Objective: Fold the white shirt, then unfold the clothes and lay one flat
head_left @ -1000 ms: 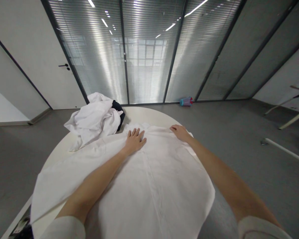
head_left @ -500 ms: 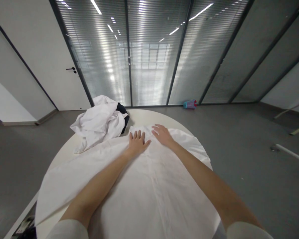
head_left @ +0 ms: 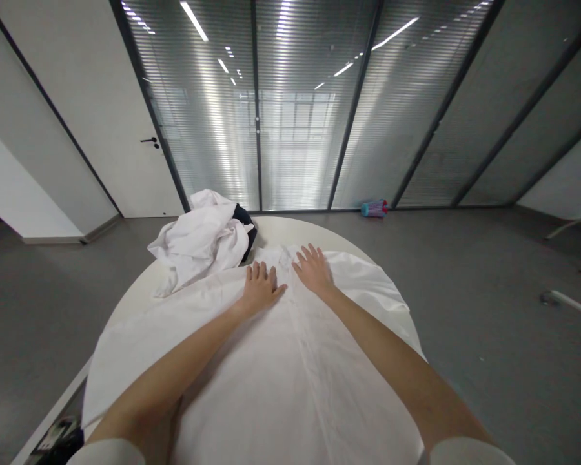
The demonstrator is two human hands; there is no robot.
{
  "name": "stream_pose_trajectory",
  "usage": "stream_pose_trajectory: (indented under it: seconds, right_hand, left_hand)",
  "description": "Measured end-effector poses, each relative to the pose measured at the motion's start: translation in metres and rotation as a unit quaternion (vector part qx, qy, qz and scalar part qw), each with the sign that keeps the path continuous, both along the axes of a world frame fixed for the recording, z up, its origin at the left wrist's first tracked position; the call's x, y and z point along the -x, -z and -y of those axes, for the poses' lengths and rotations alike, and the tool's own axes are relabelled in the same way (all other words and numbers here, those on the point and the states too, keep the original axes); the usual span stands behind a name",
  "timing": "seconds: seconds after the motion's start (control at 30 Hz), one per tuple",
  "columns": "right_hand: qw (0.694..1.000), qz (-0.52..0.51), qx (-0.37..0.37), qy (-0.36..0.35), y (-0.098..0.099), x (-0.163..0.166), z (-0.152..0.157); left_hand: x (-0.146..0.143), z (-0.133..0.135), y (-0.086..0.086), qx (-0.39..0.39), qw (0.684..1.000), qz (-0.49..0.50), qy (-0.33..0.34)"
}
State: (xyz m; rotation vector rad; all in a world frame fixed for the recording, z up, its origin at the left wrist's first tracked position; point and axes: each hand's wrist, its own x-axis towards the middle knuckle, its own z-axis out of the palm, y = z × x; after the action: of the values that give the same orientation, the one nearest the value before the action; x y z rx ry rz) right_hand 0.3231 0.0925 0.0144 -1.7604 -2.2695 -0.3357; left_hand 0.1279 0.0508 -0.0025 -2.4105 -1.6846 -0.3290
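Observation:
A white shirt lies spread over the round table, its collar end away from me and a front seam running toward me. One sleeve reaches out to the left, and white cloth bunches at the far right. My left hand rests flat on the upper left of the shirt, fingers apart. On the upper right, beside the collar, lies my right hand, palm down with its fingers spread. Neither hand grips the cloth.
Crumpled white cloth sits at the table's far left, against a dark item. On the floor by the glass wall lies a blue and pink container. White furniture legs stand at the right.
My left hand has slid slightly left and toward me across the shirt. My right hand has turned, its fingers now pointing more away from me. The camera view has shifted slightly.

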Motion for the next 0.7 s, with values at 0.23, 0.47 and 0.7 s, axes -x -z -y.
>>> stream_pose_trajectory:
  seconds: [0.23, 0.47, 0.7]
  right_hand:
    - [0.993, -0.032, 0.107, 0.036, 0.012, 0.007, 0.029]
    - [0.988, -0.031, 0.145, 0.047, 0.015, 0.005, 0.028]
    - [0.990, -0.019, 0.133, 0.050, 0.015, 0.005, 0.027]
  left_hand:
    - [0.000, -0.019, 0.007, 0.049, 0.999, 0.018, 0.006]
    - [0.006, -0.019, 0.005, 0.030, 0.997, 0.048, 0.052]
    - [0.071, -0.043, -0.052, -0.043, 0.986, 0.145, 0.069]
